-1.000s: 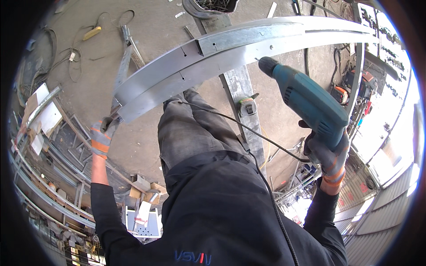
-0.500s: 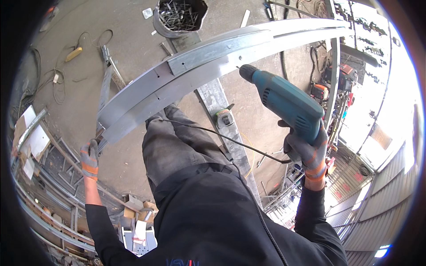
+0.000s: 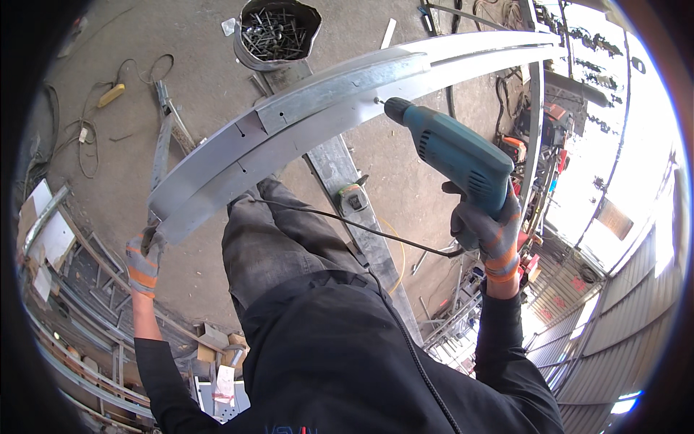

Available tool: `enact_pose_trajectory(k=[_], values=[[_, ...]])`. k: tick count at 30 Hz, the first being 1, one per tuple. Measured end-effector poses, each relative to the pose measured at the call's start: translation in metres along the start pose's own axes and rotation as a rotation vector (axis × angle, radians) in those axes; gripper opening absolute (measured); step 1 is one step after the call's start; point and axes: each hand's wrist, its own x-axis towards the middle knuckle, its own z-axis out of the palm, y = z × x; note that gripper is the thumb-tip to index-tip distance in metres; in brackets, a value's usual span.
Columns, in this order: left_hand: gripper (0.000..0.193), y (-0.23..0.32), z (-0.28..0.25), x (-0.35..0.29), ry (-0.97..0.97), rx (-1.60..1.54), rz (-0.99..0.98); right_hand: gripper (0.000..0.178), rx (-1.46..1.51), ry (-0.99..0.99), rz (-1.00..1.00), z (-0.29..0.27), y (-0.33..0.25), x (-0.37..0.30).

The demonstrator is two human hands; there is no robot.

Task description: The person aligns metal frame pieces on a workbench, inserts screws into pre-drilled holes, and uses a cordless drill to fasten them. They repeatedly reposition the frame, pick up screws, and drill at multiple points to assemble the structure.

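Teal drill (image 3: 466, 155) with black chuck (image 3: 397, 111) and slotted vents (image 3: 423, 143)

A metal workshop, shown by the power drill (image 3: 457, 150), the far bucket (image 3: 272, 66) of metal pieces (image 3: 275, 35) and long bars (image 3: 87, 376) at near left.

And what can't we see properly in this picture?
In the head view:
Drill: its trigger is hidden by the gloved right hand.
Drill bit: too small to tell whether it touches the metal strip.
Black jacket: top cut off by the lower edge.
Bucket: bottom covered by metal pieces.
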Motion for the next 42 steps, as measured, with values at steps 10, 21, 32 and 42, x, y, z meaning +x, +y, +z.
enact_pose_trajectory(k=[10,21,32,42], values=[[0.031,0.007,-0.009,0.003,-0.074,0.066,-0.038,0.077,-0.204,-0.109,-0.005,-0.008,-0.011,0.004],[0.041,0.013,0.015,0.003,0.034,0.202,-0.114,0.084,-0.720,-0.207,-0.348,-0.008,-0.028,0.021],[0.038,0.051,0.000,0.026,-0.132,0.086,-0.125,0.083,-0.718,-0.233,-0.285,-0.007,-0.042,0.029],[0.034,0.061,0.002,0.021,-0.044,0.250,-0.011,0.087,-0.757,-0.233,-0.258,-0.004,-0.048,0.033]])
